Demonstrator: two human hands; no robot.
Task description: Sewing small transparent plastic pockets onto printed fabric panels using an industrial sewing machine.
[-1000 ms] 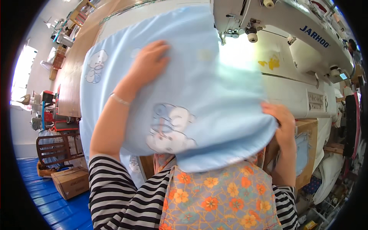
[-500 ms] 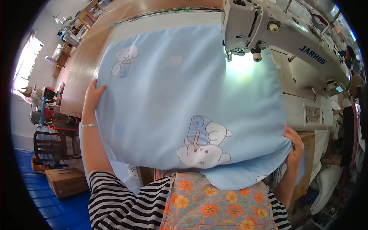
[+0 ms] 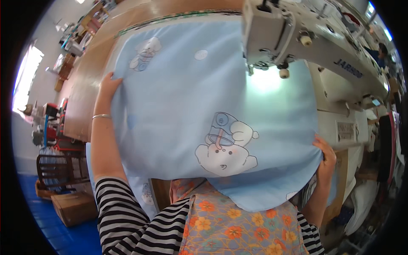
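Observation:
A wide piece of light blue fabric (image 3: 178,97), printed with white cartoon animals, lies spread over the sewing table and hangs down over its front edge toward my lap. My left hand (image 3: 109,88) grips the fabric's left edge, its fingers hidden beneath the cloth. On the right side, lower down, my right hand (image 3: 326,159) is closed on the other edge, where the cloth folds over. The white sewing machine (image 3: 293,40) stands above the fabric's far right part. Its lamp throws a bright patch on the cloth below the needle area; the needle itself cannot be made out.
A brown wooden tabletop (image 3: 87,102) extends left of the fabric. Beyond it, a chair (image 3: 59,168) and a cardboard box (image 3: 74,208) stand on a blue floor. White cloth (image 3: 357,204) hangs at the right, and another person (image 3: 380,53) is at the far right.
My left hand has moved away from me and slightly right, carrying the fabric's left side with it. The printed animals have shifted farther off. My right hand has barely moved, still holding its edge.

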